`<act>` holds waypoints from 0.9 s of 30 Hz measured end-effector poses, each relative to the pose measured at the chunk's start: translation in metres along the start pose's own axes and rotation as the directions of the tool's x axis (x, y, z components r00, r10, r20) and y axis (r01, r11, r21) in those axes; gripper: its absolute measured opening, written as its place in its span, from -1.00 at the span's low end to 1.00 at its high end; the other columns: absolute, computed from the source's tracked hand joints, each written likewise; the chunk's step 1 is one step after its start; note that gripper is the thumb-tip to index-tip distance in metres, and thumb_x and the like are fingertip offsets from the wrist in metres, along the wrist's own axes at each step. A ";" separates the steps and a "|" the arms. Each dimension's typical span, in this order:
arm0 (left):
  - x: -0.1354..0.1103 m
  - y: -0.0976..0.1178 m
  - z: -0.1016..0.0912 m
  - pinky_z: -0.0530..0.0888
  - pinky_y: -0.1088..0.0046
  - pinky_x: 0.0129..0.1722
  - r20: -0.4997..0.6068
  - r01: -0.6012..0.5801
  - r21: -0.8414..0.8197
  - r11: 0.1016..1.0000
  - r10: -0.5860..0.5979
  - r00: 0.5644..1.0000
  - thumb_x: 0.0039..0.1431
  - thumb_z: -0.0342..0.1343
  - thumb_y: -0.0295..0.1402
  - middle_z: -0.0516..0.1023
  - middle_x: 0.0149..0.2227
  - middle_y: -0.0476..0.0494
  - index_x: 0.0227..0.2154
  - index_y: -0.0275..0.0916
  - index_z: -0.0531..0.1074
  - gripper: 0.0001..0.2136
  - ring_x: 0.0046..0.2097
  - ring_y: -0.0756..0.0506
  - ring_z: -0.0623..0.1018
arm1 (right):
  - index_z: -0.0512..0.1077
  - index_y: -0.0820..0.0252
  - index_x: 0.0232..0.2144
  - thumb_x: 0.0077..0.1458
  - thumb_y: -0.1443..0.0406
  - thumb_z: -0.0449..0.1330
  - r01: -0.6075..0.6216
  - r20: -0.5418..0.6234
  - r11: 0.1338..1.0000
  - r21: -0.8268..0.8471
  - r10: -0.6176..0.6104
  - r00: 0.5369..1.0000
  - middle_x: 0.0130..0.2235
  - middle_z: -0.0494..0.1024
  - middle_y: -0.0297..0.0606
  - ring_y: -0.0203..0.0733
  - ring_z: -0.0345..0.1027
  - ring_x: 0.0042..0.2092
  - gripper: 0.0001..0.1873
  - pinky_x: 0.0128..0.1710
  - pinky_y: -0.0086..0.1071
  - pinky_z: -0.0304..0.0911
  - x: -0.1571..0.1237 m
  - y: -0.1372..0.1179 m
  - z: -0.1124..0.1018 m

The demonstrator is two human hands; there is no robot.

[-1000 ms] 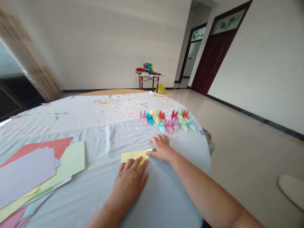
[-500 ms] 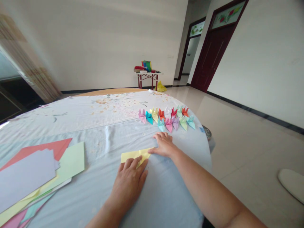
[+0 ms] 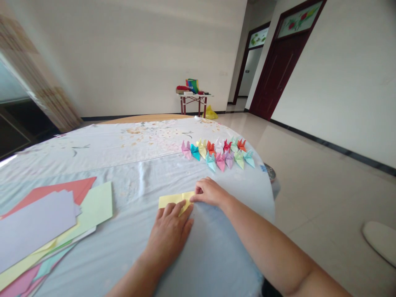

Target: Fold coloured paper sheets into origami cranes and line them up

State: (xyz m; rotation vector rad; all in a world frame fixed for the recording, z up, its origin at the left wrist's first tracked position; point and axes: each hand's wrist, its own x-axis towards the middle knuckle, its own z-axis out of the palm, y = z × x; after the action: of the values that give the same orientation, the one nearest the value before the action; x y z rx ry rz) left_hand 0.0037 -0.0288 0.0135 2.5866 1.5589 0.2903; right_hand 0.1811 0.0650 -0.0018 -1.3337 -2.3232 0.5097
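A folded piece of yellow paper [image 3: 171,199] lies flat on the cloth-covered table, partly hidden under my fingers. My left hand [image 3: 170,231] rests on its near edge with the fingers stretched out and pressing down. At the paper's right end my right hand [image 3: 208,193] has its fingers curled, with thumb and index finger closed on the edge. Beyond my hands, several folded paper cranes [image 3: 220,160] in many colours stand in two rows.
Sheets of coloured paper [image 3: 37,218] lie in a loose pile at the left. The round table's cloth [image 3: 130,239] has some wrinkles. A small side table [image 3: 194,96] stands by the far wall, and a white stool seat [image 3: 380,243] is at the right.
My right hand has moved slightly left and its fingers have curled in on the paper's right end, where a flap is now folded over. My left hand stays on the paper.
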 end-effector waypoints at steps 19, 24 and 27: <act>-0.020 0.001 -0.023 0.28 0.25 -0.18 0.006 0.038 0.072 0.997 -0.038 0.999 0.19 -0.16 -0.25 0.49 -0.19 -0.11 -0.24 -0.12 0.44 -0.73 -0.16 -0.15 0.42 | 0.42 0.16 -0.47 -0.21 0.00 0.26 -0.055 0.067 0.996 -0.064 0.059 0.996 -0.42 0.42 -0.33 -0.23 0.22 -0.30 -0.64 -0.34 -0.42 0.04 0.002 0.002 0.002; -0.008 0.005 -0.027 0.29 0.32 -0.21 -0.070 0.079 0.046 0.996 -0.076 0.995 0.21 -0.19 -0.24 0.49 -0.29 -0.13 -0.24 -0.16 0.42 -0.71 -0.21 -0.13 0.43 | 0.42 0.09 -0.30 -0.25 0.02 0.29 -0.027 0.033 0.997 -0.068 0.030 0.999 -0.28 0.40 -0.29 -0.15 0.17 -0.16 -0.56 -0.20 -0.34 0.04 0.003 0.001 0.002; 0.003 0.011 -0.017 0.30 0.34 -0.20 -0.052 0.055 0.057 0.997 -0.052 0.997 0.20 -0.18 -0.27 0.46 -0.30 -0.13 -0.21 -0.17 0.40 -0.73 -0.21 -0.11 0.42 | 0.42 0.07 -0.29 -0.19 0.02 0.25 0.015 0.047 0.996 -0.092 -0.011 0.999 -0.23 0.38 -0.27 -0.12 0.13 -0.12 -0.60 -0.17 -0.29 0.01 0.002 -0.001 0.002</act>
State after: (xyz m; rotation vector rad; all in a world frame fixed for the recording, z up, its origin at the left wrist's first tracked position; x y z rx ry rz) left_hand 0.0109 -0.0311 0.0329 2.5954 1.6750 0.3125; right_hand 0.1791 0.0661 -0.0028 -1.3607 -2.4181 0.4386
